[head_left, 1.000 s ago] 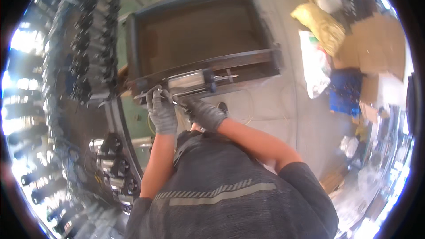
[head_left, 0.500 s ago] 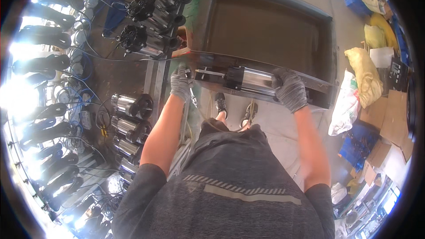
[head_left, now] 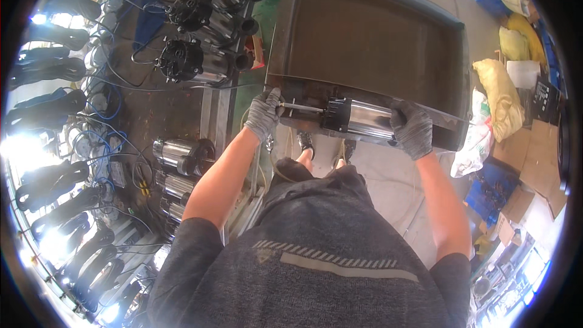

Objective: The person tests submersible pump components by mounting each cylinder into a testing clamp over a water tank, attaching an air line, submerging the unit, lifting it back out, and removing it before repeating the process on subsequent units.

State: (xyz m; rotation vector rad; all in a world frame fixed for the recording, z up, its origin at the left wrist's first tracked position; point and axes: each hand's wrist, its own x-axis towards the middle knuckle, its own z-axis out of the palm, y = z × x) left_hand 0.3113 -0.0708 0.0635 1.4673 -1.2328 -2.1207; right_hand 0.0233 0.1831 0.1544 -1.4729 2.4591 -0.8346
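Note:
A silver cylindrical motor (head_left: 369, 119) with a black ribbed end lies sideways on the ledge along the near side of a large rectangular tank (head_left: 297, 0). A thin metal rod (head_left: 303, 107) extends from its black end toward the left. My right hand (head_left: 412, 129), in a grey glove, is wrapped round the motor's right end. At the rod's left tip is my left hand (head_left: 265, 112), also gloved, its fingers closed. A small metal fitting (head_left: 270, 143) hangs just below this hand; what the fingers hold is mostly hidden.
Several silver and black motors (head_left: 193, 61) lie in a row at the far left, and more motors (head_left: 182, 155) sit nearer. A small red box (head_left: 257, 54) stands by the tank. Coiled black cables (head_left: 51, 70) line the left; sacks (head_left: 501, 100) and cardboard (head_left: 534, 152) lie at right.
My left hand has moved right, up to the rod's tip, and the fitting below it shows less. The motor and my right hand have shifted slightly right. The whole view has also moved a little.

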